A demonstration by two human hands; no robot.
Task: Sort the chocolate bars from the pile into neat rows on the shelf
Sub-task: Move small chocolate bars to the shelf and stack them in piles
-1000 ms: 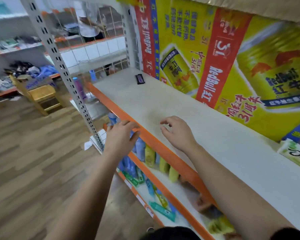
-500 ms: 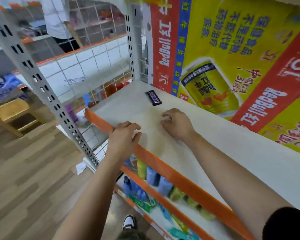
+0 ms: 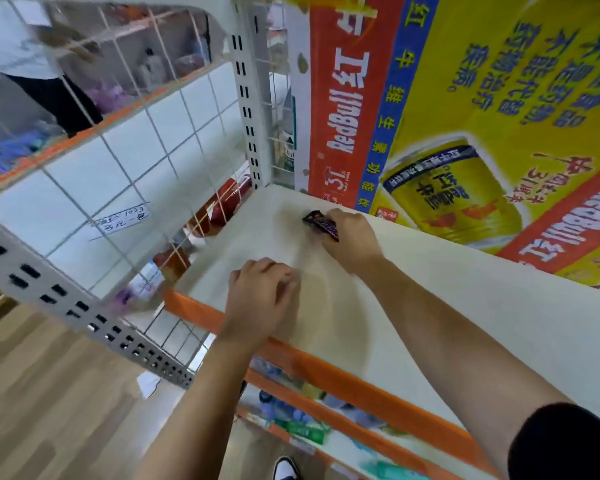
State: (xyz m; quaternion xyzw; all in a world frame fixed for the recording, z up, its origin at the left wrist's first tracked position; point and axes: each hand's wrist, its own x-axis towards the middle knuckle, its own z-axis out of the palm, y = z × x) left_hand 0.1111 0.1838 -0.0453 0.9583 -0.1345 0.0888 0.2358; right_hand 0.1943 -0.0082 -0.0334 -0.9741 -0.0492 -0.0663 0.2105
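One dark chocolate bar point(image 3: 320, 224) lies near the back left corner of the white shelf point(image 3: 465, 306), close to the yellow banner. My right hand point(image 3: 352, 242) reaches across the shelf and its fingers close around the bar's right end. Part of the bar is hidden under those fingers. My left hand point(image 3: 262, 294) rests palm down on the shelf just behind the orange front edge point(image 3: 343, 375), fingers loosely bent, with nothing in it. No pile of bars is in view.
A wire mesh panel point(image 3: 136, 150) and a perforated upright post point(image 3: 246, 98) close the shelf's left end. The yellow and red drink banner point(image 3: 499, 98) forms the back wall. Packaged goods point(image 3: 302, 427) fill the shelf below. A person point(image 3: 21, 46) stands beyond the mesh.
My right hand has slid forward to the back of the shelf and closed on the chocolate bar. My left hand moved from the orange edge onto the shelf. The view has shifted left.
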